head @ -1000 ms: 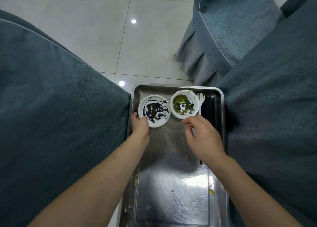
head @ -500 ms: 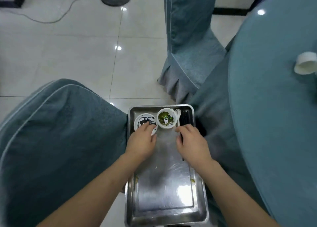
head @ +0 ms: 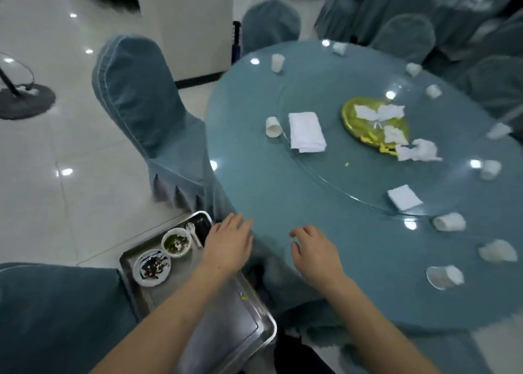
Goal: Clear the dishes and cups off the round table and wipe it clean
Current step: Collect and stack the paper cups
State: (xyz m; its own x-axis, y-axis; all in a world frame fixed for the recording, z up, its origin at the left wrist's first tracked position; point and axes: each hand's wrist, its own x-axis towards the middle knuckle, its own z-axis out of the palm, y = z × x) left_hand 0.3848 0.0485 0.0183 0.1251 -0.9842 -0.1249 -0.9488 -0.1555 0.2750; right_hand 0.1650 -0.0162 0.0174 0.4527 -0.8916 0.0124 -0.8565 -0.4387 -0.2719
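— Since a moment ago your hands have lifted off the steel tray [head: 226, 325], and your view has swung up to take in the round table [head: 353, 232].

— What are my hands doing now?

— Your left hand [head: 227, 245] hovers with fingers straight and spread, holding nothing, above the tray's far corner and the table's near edge. Your right hand [head: 315, 253] hangs over the blue tablecloth with fingers loosely curled, also holding nothing.

— What's left of my left hand?

— The tray, sitting between two covered chairs. On it, just left of your left hand, a white dish smeared with dark sauce [head: 152, 266], then a small bowl with green scraps [head: 176, 242], with a white spoon [head: 193, 232] and dark chopsticks [head: 203, 228] close by your fingertips. Farther off stands a blue-covered chair [head: 141, 99].

— And ahead of my hands?

— Well beyond your right hand, a paper cup on its side [head: 273, 127] lies just beside a folded white towel [head: 306, 132], both at the rim of the glass turntable [head: 368, 175]. Right of those, a gold plate [head: 368, 124] holds crumpled napkins [head: 418, 150] and yellow scraps. Another folded napkin [head: 404, 197] lies on the turntable's near edge.

— To the right of my right hand?

— Tipped paper cups [head: 444, 277] are strung round the table's rim, the nearest well to your right; more stand along the far edge, one upright [head: 277, 62].
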